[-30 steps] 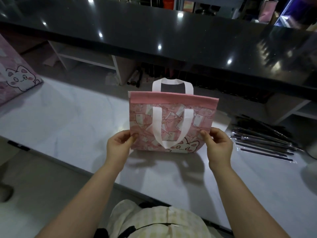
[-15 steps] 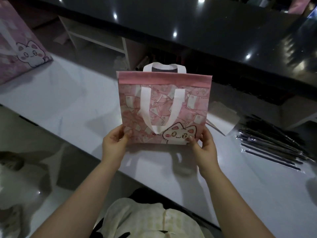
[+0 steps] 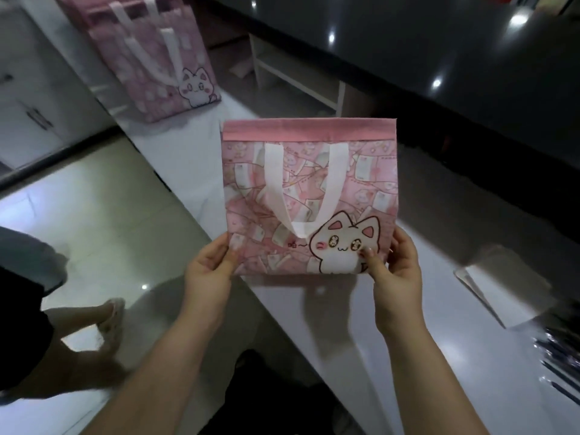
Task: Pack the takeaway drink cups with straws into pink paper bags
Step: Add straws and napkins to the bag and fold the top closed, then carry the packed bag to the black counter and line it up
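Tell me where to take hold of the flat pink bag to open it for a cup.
Take the darker top band, one hand at each upper corner, coming in from the sides. The pink bag is held upright and flat, and its mouth probably lies at that band; the left hand and right hand pinch only its bottom corners, away from the opening.

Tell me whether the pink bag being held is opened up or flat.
Flat: the bag shows one smooth face with a straight closed top edge; the left hand and right hand pinch its lower corners.
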A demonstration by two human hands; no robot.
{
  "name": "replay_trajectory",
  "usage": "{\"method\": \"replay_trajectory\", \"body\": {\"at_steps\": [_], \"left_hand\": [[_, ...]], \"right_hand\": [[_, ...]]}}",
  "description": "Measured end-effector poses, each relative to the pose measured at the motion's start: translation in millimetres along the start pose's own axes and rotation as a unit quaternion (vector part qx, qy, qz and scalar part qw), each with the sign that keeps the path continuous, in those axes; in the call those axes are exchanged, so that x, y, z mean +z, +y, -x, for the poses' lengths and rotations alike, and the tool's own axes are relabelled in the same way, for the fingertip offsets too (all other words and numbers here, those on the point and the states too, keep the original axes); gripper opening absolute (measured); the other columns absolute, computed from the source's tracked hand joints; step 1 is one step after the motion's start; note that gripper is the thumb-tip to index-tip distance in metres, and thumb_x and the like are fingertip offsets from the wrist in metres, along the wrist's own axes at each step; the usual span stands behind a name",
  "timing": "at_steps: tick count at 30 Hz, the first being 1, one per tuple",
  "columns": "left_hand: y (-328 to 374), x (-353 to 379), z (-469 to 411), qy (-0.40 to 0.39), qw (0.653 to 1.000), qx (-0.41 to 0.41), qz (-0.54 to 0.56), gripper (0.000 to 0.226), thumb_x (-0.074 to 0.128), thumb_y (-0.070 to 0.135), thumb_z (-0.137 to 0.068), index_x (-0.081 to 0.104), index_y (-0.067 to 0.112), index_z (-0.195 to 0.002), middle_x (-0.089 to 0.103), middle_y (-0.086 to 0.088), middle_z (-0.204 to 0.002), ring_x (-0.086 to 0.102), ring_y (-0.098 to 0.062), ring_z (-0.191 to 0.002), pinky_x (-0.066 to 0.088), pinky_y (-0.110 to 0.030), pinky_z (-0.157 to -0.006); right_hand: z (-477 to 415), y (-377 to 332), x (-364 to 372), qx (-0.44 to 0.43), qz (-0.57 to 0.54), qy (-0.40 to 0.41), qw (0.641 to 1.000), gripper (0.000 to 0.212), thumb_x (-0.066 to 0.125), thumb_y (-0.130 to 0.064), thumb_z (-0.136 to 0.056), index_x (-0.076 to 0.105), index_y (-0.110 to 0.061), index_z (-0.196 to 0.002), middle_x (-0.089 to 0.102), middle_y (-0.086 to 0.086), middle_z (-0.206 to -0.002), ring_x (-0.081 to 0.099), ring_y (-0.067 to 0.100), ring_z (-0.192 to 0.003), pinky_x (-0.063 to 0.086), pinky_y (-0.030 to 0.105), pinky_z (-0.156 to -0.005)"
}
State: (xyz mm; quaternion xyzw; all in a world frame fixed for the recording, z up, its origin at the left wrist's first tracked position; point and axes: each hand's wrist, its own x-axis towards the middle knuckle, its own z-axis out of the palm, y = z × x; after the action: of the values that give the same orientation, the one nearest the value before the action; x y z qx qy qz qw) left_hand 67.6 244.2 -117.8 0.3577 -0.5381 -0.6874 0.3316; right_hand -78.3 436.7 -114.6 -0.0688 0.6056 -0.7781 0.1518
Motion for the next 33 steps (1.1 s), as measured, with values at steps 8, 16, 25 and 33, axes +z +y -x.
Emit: {"method": "replay_trajectory", "body": {"at_steps": [8, 16, 25, 33], "left_hand": [[54, -57, -34, 0.084, 0.995, -0.002, 0.055, 0.022, 0.062, 0.007, -0.091, 0.067, 0.01, -0.113, 0.072, -0.011, -0.112, 0.069, -0.021, -0.101, 0.056, -0.036, -0.091], [130, -180, -120, 0.174, 0.977, 0.056, 0.107, 0.024, 0.063, 0.011, -0.093, 0.066, 0.011, -0.116, 0.072, -0.005, -0.104, 0.068, -0.017, -0.088, 0.059, -0.024, -0.073], [239, -351, -243, 0.199, 0.97, 0.11, 0.08, 0.015, 0.066, 0.015, -0.091, 0.069, 0.026, -0.102, 0.075, 0.005, -0.094, 0.072, -0.008, -0.078, 0.056, -0.029, -0.07], [306, -428, -350, 0.197, 0.969, 0.127, 0.079, 0.022, 0.061, 0.008, -0.094, 0.068, 0.021, -0.11, 0.075, 0.004, -0.095, 0.071, -0.007, -0.078, 0.058, -0.026, -0.07]], "right_hand": [[-23, -24, 92, -0.005, 0.006, -0.092, 0.996, 0.038, 0.07, -0.018, -0.082, 0.061, -0.036, -0.115, 0.068, -0.001, -0.118, 0.062, 0.027, -0.114, 0.052, 0.052, -0.094], [-36, -24, 272, -0.016, 0.034, -0.237, 0.971, 0.037, 0.055, -0.01, -0.097, 0.06, -0.039, -0.118, 0.071, -0.006, -0.11, 0.068, 0.017, -0.101, 0.058, 0.029, -0.074], [-49, -16, 521, 0.013, -0.002, -0.306, 0.952, 0.045, 0.055, -0.001, -0.094, 0.051, -0.018, -0.135, 0.063, 0.012, -0.123, 0.066, 0.028, -0.105, 0.054, 0.05, -0.089], [-90, -23, 670, 0.023, -0.012, -0.321, 0.947, 0.04, 0.057, -0.003, -0.092, 0.058, -0.024, -0.127, 0.07, 0.008, -0.112, 0.068, 0.027, -0.1, 0.056, 0.047, -0.088]]}}
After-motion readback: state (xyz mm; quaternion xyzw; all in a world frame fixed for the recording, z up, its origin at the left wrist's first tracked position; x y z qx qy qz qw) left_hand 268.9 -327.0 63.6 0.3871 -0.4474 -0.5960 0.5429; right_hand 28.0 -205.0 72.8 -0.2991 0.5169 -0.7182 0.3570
